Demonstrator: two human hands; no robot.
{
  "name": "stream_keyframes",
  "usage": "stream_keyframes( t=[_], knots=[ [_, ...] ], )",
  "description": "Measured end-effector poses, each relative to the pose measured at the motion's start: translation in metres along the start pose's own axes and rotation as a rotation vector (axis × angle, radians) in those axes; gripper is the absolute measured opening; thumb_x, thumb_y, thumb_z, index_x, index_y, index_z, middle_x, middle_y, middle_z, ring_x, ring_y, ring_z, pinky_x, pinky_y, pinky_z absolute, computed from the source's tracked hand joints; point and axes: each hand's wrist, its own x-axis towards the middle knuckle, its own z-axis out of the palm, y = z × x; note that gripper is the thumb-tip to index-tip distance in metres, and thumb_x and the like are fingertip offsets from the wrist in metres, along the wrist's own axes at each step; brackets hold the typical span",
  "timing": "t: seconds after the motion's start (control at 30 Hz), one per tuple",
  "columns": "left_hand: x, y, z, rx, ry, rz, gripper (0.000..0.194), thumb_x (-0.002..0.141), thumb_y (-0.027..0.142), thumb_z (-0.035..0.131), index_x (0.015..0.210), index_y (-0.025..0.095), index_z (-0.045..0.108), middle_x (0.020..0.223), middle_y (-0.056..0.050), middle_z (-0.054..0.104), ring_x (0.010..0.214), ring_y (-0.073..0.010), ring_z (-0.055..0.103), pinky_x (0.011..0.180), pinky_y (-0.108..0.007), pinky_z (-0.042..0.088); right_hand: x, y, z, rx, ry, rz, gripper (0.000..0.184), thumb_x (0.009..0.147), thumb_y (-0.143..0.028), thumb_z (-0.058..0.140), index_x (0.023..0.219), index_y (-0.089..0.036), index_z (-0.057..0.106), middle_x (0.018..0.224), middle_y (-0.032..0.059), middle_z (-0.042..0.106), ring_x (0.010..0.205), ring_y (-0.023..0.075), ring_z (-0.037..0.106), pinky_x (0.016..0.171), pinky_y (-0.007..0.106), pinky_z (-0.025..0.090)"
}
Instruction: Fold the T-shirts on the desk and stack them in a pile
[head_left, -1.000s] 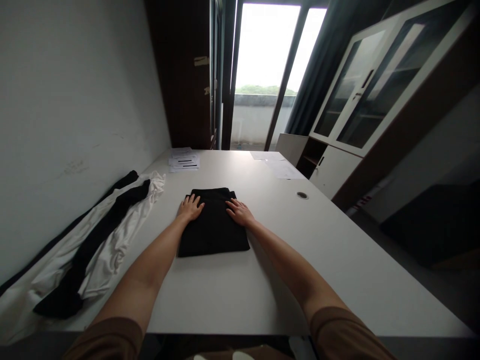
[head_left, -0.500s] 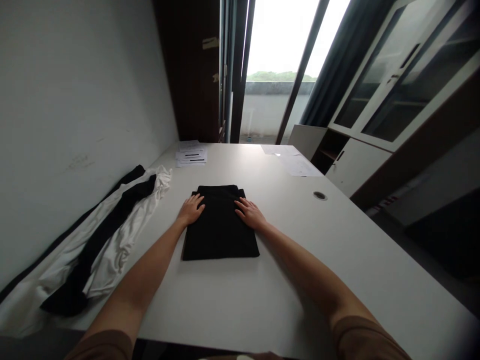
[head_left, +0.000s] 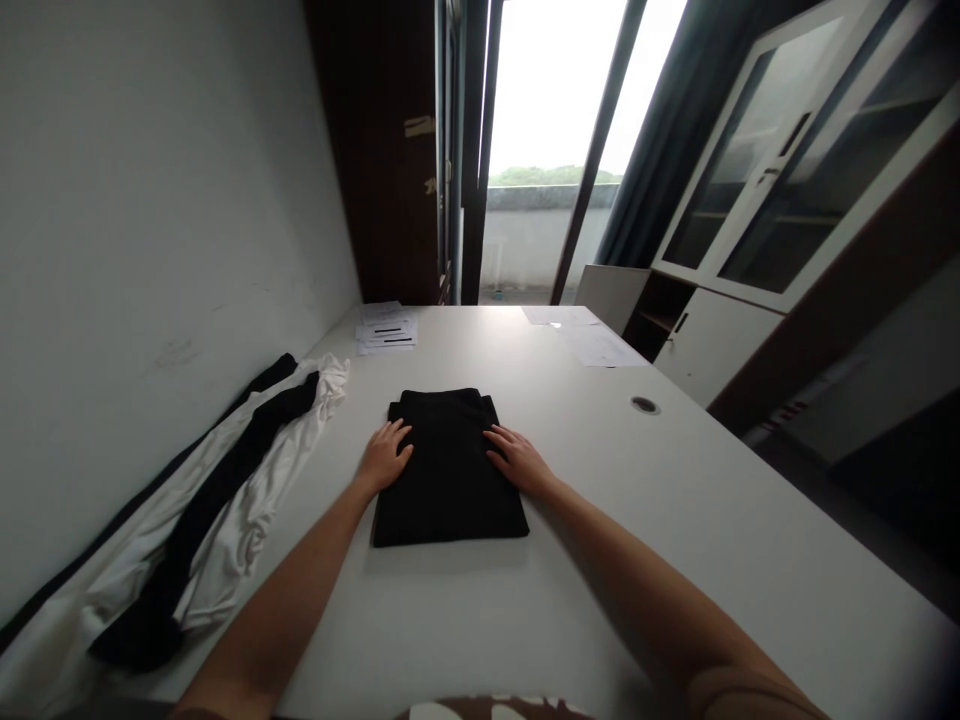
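A black garment (head_left: 450,480), folded into a neat flat rectangle, lies on the white table (head_left: 465,610) in front of me. A narrower folded part stands out at its far end. My left hand (head_left: 385,455) rests along its left edge, fingers stretched out and fingertips on the cloth. On the opposite edge lies my right hand (head_left: 521,460), also open, with its fingertips just over the fabric. Neither hand grips anything.
Loose black and white garments (head_left: 225,500) lie in a long heap against the left wall. Papers (head_left: 386,330) are stacked at the far left, and more sheets (head_left: 600,345) lie far right. A round cable hole (head_left: 645,405) is in the tabletop. Cabinets (head_left: 720,340) stand beyond the right edge.
The whole view has shifted, so the table sits lower in the picture. My right hand has slid slightly outward toward the folded garment's right edge. The left hand stays about where it was on the cloth.
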Motion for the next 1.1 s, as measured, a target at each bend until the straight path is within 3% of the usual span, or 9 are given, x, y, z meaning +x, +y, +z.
stream_keyframes(
  t=[0.17,0.33,0.47,0.57,0.77,1.1],
  knots=[
    [0.001,0.006,-0.005,0.025,-0.018,-0.016,0.049,0.098,0.037,0.05,0.144,0.02,0.058,0.158,-0.007,0.047,0.148,-0.0268,0.039,0.125,-0.046,0.027,0.0,-0.008,-0.006,-0.032,-0.007,0.019,0.052,0.101,-0.047,0.047,0.149,-0.026,0.054,0.161,0.0055,0.04,0.151,0.0265,0.033,0.125,0.046,0.029],
    [0.001,0.007,0.002,0.029,-0.003,-0.029,0.049,0.098,0.037,0.05,0.143,0.021,0.058,0.158,-0.007,0.047,0.148,-0.0268,0.038,0.126,-0.045,0.026,0.005,-0.025,-0.016,-0.014,0.01,-0.083,0.049,0.103,-0.049,0.045,0.145,-0.028,0.059,0.16,0.0038,0.042,0.151,0.0264,0.032,0.126,0.048,0.026],
    [0.0,0.009,0.01,0.034,0.04,-0.049,0.05,0.097,0.035,0.049,0.143,0.019,0.058,0.157,-0.008,0.048,0.149,-0.0276,0.038,0.126,-0.045,0.025,0.031,-0.04,-0.011,0.021,-0.081,-0.209,0.051,0.103,-0.052,0.046,0.149,-0.031,0.055,0.16,0.0015,0.042,0.152,0.0252,0.031,0.127,0.046,0.022],
    [0.0,0.01,0.012,0.021,0.037,-0.049,0.049,0.097,0.034,0.05,0.143,0.019,0.058,0.157,-0.008,0.049,0.149,-0.0275,0.038,0.126,-0.045,0.025,0.061,-0.044,0.002,0.01,-0.162,-0.198,0.056,0.102,-0.056,0.046,0.152,-0.032,0.05,0.163,0.0018,0.037,0.154,0.0256,0.028,0.127,0.046,0.02],
    [0.001,0.007,0.01,-0.015,0.024,-0.038,0.049,0.096,0.035,0.051,0.143,0.023,0.059,0.157,-0.006,0.049,0.149,-0.0271,0.039,0.125,-0.044,0.027,0.103,-0.029,0.021,-0.037,-0.172,-0.06,0.059,0.103,-0.061,0.039,0.156,-0.036,0.043,0.166,-0.0007,0.03,0.156,0.0249,0.021,0.128,0.047,0.014],
    [0.0,0.014,-0.001,-0.021,-0.014,-0.043,0.049,0.096,0.034,0.051,0.143,0.021,0.058,0.156,-0.006,0.049,0.149,-0.0271,0.037,0.125,-0.045,0.027,0.104,-0.003,0.014,-0.07,-0.186,0.017,0.068,0.102,-0.067,0.032,0.161,-0.032,0.035,0.168,-0.0007,0.023,0.158,0.0246,0.012,0.128,0.045,0.011]
  ],
)
